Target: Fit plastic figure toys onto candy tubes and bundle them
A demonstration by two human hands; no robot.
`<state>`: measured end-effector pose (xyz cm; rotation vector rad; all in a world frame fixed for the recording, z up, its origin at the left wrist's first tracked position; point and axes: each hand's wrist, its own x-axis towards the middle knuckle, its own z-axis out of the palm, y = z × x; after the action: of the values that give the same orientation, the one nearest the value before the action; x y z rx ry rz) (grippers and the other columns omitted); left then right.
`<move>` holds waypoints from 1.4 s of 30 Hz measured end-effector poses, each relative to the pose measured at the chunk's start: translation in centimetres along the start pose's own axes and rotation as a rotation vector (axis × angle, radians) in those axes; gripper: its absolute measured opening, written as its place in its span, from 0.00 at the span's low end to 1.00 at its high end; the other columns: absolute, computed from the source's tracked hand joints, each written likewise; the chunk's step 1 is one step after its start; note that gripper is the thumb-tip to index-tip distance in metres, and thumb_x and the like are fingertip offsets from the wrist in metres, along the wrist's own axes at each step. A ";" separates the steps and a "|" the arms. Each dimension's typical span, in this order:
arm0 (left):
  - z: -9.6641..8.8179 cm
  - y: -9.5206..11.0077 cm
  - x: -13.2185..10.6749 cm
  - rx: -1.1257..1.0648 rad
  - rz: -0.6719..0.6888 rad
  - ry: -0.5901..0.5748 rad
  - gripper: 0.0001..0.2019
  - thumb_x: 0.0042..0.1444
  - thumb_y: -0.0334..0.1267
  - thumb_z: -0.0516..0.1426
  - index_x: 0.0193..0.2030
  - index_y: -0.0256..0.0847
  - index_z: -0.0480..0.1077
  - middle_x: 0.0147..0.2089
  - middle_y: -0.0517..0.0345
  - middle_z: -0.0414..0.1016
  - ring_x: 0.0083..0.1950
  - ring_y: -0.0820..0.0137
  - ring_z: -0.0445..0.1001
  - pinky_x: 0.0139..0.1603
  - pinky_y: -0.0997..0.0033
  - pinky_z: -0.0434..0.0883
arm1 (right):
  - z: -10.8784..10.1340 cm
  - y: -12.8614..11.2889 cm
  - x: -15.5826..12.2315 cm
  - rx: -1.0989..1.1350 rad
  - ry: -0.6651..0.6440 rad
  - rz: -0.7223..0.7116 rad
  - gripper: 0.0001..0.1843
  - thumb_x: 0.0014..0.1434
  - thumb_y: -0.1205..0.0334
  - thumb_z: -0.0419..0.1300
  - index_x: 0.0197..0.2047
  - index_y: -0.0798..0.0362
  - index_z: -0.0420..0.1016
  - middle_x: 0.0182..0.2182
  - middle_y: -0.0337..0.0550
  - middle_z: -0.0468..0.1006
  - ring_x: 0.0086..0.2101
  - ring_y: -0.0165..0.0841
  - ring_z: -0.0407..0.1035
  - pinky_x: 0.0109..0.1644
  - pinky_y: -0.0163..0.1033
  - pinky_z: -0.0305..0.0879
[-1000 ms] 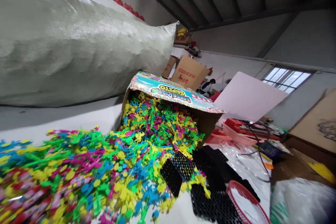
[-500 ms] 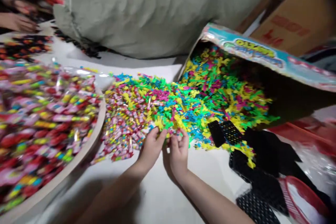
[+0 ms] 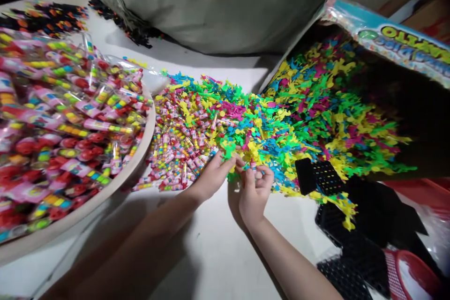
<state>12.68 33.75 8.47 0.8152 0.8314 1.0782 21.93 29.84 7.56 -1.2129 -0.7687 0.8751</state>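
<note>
My left hand (image 3: pixel 211 177) is closed, with a green plastic figure (image 3: pixel 229 150) pinched at its fingertips. Close beside it, my right hand (image 3: pixel 256 194) is closed on a small candy tube (image 3: pixel 253 165), whose red end shows above the thumb. Both hands are over the near edge of a heap of plastic figures (image 3: pixel 270 124) in green, yellow, blue and pink. Left of that heap, many small candy tubes (image 3: pixel 176 143) lie piled on the white table (image 3: pixel 211 248). More figures spill from a tipped cardboard box (image 3: pixel 372 28) at the right.
A large round tub (image 3: pixel 149 126) at left is full of bigger candy-filled tubes (image 3: pixel 80 124). Behind stands a big grey-green sack (image 3: pixel 218 9). Black perforated trays (image 3: pixel 328 177) and a red basket (image 3: pixel 404 267) sit at right. Black and orange pieces (image 3: pixel 52 18) lie at far left.
The view has shifted, so the box and heap appear further right. My hands have moved slightly apart, and the green figure and candy tube now show clearly. Another person's hands at upper left are out of view.
</note>
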 end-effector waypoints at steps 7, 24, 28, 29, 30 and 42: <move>-0.1 0.5 0.5 -0.418 -0.078 0.005 0.16 0.51 0.46 0.56 0.43 0.38 0.71 0.36 0.55 0.76 0.42 0.67 0.73 0.44 0.70 0.68 | 0.2 0.4 -0.7 0.058 -0.153 0.073 0.12 0.58 0.55 0.54 0.45 0.48 0.61 0.27 0.34 0.71 0.27 0.26 0.65 0.33 0.34 0.63; -0.3 1.1 1.0 -0.342 0.038 0.038 0.11 0.42 0.37 0.64 0.32 0.36 0.70 0.31 0.58 0.75 0.42 0.69 0.73 0.43 0.71 0.67 | -0.1 0.3 -0.6 -0.277 -0.004 -0.026 0.09 0.52 0.59 0.59 0.36 0.53 0.65 0.31 0.40 0.72 0.32 0.29 0.68 0.37 0.36 0.65; -0.3 1.2 1.0 -0.354 0.053 0.035 0.12 0.42 0.37 0.64 0.34 0.37 0.70 0.31 0.58 0.75 0.42 0.68 0.73 0.44 0.70 0.67 | 0.1 0.3 -0.6 -0.246 0.006 -0.017 0.09 0.51 0.61 0.60 0.36 0.54 0.66 0.32 0.40 0.73 0.33 0.29 0.69 0.38 0.36 0.66; -0.3 1.2 1.0 -0.356 0.054 0.038 0.13 0.42 0.37 0.64 0.35 0.37 0.70 0.32 0.58 0.75 0.43 0.68 0.73 0.45 0.70 0.67 | 0.1 0.2 -0.5 -0.241 0.011 -0.018 0.09 0.51 0.61 0.60 0.36 0.53 0.66 0.32 0.40 0.73 0.33 0.29 0.69 0.38 0.36 0.67; -0.3 1.2 1.0 -0.356 0.054 0.040 0.13 0.42 0.37 0.64 0.36 0.37 0.70 0.32 0.58 0.75 0.43 0.68 0.73 0.45 0.70 0.67 | 0.1 0.2 -0.5 -0.235 0.016 -0.018 0.09 0.50 0.61 0.60 0.36 0.53 0.66 0.32 0.40 0.73 0.33 0.29 0.69 0.37 0.36 0.67; -0.3 1.2 1.0 -0.335 0.081 0.052 0.15 0.42 0.38 0.64 0.38 0.39 0.70 0.34 0.58 0.75 0.44 0.68 0.72 0.45 0.70 0.67 | 0.1 0.7 -0.4 -0.183 0.048 0.041 0.10 0.49 0.60 0.61 0.34 0.52 0.66 0.32 0.38 0.71 0.27 0.26 0.66 0.29 0.34 0.64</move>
<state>12.17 35.02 9.18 0.5441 0.6418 1.2744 21.52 29.66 6.85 -1.4107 -0.8011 0.8197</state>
